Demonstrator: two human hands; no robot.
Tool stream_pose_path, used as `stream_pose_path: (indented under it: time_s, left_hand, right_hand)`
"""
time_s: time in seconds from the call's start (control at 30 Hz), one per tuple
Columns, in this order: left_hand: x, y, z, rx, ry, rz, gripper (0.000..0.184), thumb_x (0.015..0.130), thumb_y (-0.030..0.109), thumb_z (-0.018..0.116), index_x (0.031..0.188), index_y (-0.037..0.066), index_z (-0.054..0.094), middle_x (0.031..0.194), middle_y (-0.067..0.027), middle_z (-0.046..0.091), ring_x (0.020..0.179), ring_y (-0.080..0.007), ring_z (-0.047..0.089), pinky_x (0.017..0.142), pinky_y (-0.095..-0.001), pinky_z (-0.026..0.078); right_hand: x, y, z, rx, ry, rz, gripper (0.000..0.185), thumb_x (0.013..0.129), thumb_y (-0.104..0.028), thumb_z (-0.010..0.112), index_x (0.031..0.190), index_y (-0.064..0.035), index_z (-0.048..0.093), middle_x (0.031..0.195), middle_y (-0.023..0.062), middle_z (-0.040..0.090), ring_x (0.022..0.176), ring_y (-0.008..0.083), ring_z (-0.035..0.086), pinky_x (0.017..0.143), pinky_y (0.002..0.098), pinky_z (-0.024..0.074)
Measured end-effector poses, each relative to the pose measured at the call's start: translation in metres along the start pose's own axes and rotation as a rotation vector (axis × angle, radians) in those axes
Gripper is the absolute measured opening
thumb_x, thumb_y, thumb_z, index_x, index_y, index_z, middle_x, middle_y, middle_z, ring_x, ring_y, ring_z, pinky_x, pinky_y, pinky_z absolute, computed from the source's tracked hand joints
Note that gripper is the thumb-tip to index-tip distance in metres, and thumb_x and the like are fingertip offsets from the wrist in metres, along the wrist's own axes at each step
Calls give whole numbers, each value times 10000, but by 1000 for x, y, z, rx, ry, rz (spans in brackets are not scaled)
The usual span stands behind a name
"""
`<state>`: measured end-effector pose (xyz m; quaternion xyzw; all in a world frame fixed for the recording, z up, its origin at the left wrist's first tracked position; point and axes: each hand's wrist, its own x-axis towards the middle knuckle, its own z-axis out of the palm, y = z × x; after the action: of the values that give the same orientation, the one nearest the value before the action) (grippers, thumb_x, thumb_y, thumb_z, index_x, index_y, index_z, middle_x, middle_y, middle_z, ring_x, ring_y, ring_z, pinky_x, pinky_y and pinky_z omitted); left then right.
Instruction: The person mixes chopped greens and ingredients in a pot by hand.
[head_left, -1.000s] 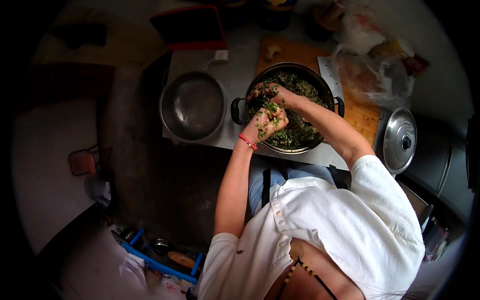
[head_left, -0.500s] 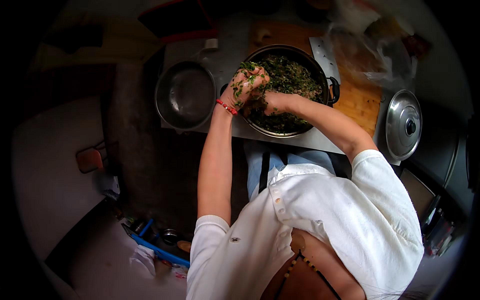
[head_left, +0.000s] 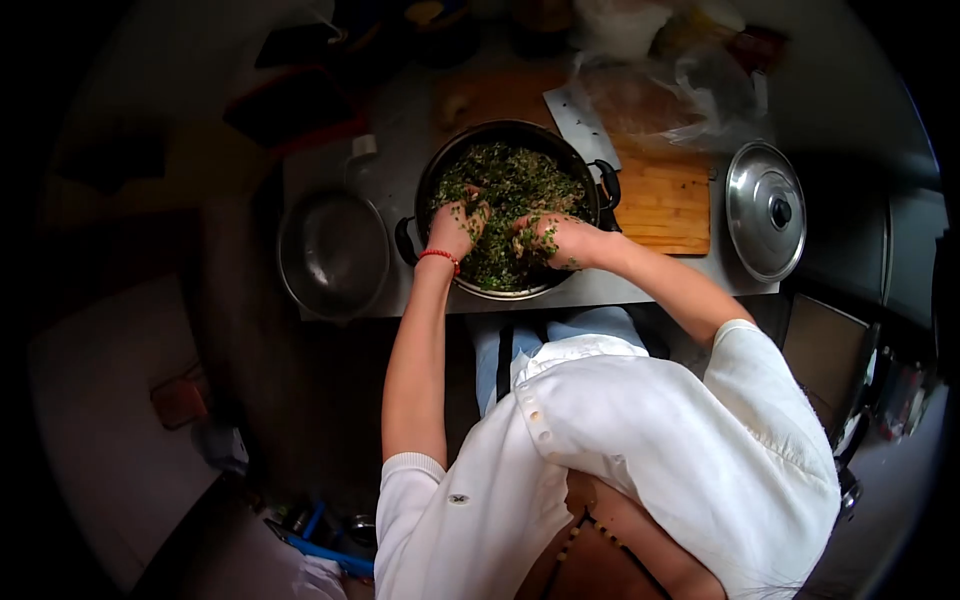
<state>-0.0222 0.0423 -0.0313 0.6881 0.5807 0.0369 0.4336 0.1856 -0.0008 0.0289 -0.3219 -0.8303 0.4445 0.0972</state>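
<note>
A wide dark pot (head_left: 505,165) with black side handles holds a mixture of finely chopped greens (head_left: 510,190) and paler bits. My left hand (head_left: 460,226), with a red bead bracelet at the wrist, is inside the pot on its left side, fingers curled into the mixture and partly covered by it. At the right side of the pot, my right hand (head_left: 558,240) is curled around some of the same mixture, with green flecks stuck to its skin. The two hands are a short gap apart.
An empty-looking metal basin (head_left: 335,255) stands left of the pot. To the right are a wooden cutting board (head_left: 672,205), a cleaver blade (head_left: 583,127) and a metal lid (head_left: 766,212) with a black knob. Clear plastic bags (head_left: 690,95) lie behind the board.
My left hand has moved from a fist over the pot's left rim down into the mixture. My right hand has shifted toward the pot's right side, farther from the left. The camera view has shifted too.
</note>
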Motion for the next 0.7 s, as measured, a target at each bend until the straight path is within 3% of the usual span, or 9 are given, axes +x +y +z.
stream_pose_path:
  time_s: [0.07,0.1,0.2,0.3,0.4,0.43,0.47,0.53,0.7]
  left_hand:
    - [0,1,-1,144,7,9,194,792,104,423,932,2,511,803,-127,550,727,-223,516,644,-310,405]
    - [-1,7,-4,151,48,65,160,732,-1,445,856,-26,544,861,-198,538,770,-307,523,659,-361,433]
    - [3,20,-13,117,-70,-117,214,726,-19,440,924,-17,520,913,-195,523,805,-312,512,681,-357,432]
    - [21,9,-7,266,-34,16,239,728,-15,436,957,-7,502,947,-194,510,827,-317,505,693,-364,429]
    - [24,30,-21,262,-203,-8,216,729,-9,434,929,-8,515,928,-198,515,822,-319,507,691,-373,431]
    - [24,33,-22,288,-201,29,198,732,0,434,909,-11,521,911,-204,518,806,-320,509,684,-374,430]
    - [22,40,-27,310,-240,20,196,732,2,435,908,-12,521,909,-204,519,804,-320,509,683,-375,430]
    - [19,52,-36,353,-308,1,193,734,6,437,906,-14,521,903,-205,521,799,-320,509,680,-376,431]
    - [22,36,-31,310,-229,52,188,743,4,434,910,-32,512,901,-191,521,760,-303,521,634,-364,444]
  right_hand:
    - [1,0,9,-36,158,200,411,531,12,527,941,-19,518,1067,173,449,976,309,433,820,343,368]
    - [3,0,11,-53,240,301,411,536,22,527,945,-21,516,1081,178,440,984,312,427,824,342,366]
    - [6,-1,11,-169,408,247,375,536,6,557,909,1,520,1100,187,423,991,308,424,829,339,368]
    - [17,3,-14,-299,425,329,372,547,-31,592,909,8,517,1055,175,456,981,295,442,820,345,377]
    - [29,31,-30,-547,407,388,364,583,-33,566,940,1,506,1025,147,481,951,280,469,796,337,395]
    - [29,41,-36,-545,461,336,272,591,-19,533,862,8,533,937,149,520,869,287,506,726,348,425]
    - [29,37,-49,-513,365,319,172,578,-1,518,747,13,549,811,161,543,767,295,530,640,367,438]
    - [30,47,-54,-569,292,292,104,566,-1,515,665,9,547,724,167,539,695,300,531,581,372,435]
    - [41,32,-49,-703,435,425,85,594,-25,495,644,-19,564,754,145,551,717,274,536,603,343,442]
